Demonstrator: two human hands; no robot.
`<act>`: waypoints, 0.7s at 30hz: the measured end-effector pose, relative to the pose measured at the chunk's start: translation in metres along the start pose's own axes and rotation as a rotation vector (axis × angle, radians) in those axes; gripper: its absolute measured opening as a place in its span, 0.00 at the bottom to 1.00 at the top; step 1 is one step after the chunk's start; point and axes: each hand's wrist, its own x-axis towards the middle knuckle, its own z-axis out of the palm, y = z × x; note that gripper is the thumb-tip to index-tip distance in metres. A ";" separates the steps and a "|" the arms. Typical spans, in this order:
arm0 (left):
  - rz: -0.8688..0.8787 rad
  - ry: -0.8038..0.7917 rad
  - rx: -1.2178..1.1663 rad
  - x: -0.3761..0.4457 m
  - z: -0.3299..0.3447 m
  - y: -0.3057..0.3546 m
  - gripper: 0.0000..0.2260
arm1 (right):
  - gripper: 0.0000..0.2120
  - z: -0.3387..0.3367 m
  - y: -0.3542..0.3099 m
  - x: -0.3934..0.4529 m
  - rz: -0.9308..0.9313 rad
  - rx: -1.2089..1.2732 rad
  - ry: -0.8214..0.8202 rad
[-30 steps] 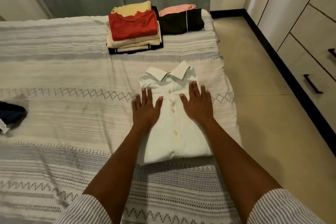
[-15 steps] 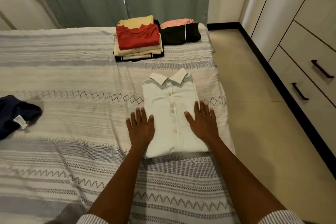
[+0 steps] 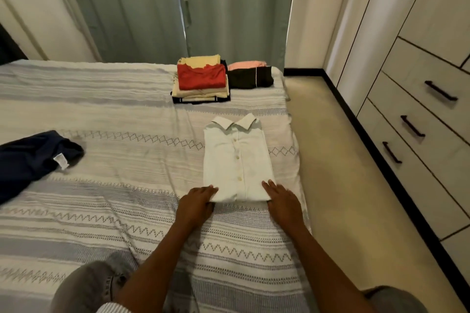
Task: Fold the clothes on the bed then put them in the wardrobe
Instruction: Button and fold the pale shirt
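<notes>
Folded white button-up shirt (image 3: 236, 160) ready to lift
Left hand (image 3: 195, 204) and right hand (image 3: 282, 202) lie flat, fingers straight, at its near corners; soft, light, floppy, best scooped from beneath.

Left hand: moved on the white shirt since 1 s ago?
Yes. The left hand has slid back toward the person, from the button line mid-shirt to the near left corner of the white shirt, which stays put by the diamond stripe.
</notes>
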 end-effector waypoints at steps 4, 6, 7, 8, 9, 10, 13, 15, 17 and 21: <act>-0.098 0.197 -0.233 0.008 -0.033 0.017 0.11 | 0.24 -0.048 -0.020 0.016 0.156 0.115 0.102; -0.116 0.236 -0.578 0.006 -0.064 0.026 0.06 | 0.20 -0.080 -0.040 0.017 0.164 0.319 0.240; -0.153 0.242 -0.750 0.009 -0.075 0.032 0.04 | 0.18 -0.092 -0.046 0.023 0.162 0.528 0.281; -0.179 0.287 -0.896 0.011 -0.086 0.038 0.03 | 0.16 -0.104 -0.056 0.027 0.158 0.721 0.291; -0.160 0.354 -1.006 0.007 -0.113 0.054 0.05 | 0.14 -0.131 -0.067 0.020 0.119 0.877 0.331; -0.174 0.396 -1.075 0.011 -0.125 0.061 0.09 | 0.12 -0.145 -0.076 0.023 0.109 0.957 0.345; -0.163 0.495 -1.276 0.011 -0.167 0.090 0.13 | 0.12 -0.185 -0.097 0.018 0.072 1.071 0.455; -0.123 0.558 -1.381 0.003 -0.194 0.110 0.13 | 0.18 -0.209 -0.107 0.007 0.107 1.014 0.560; -0.128 0.612 -1.409 -0.002 -0.209 0.122 0.14 | 0.20 -0.222 -0.113 0.011 0.167 0.924 0.606; -0.158 0.707 -1.438 0.003 -0.257 0.141 0.13 | 0.16 -0.275 -0.135 0.008 0.213 0.963 0.657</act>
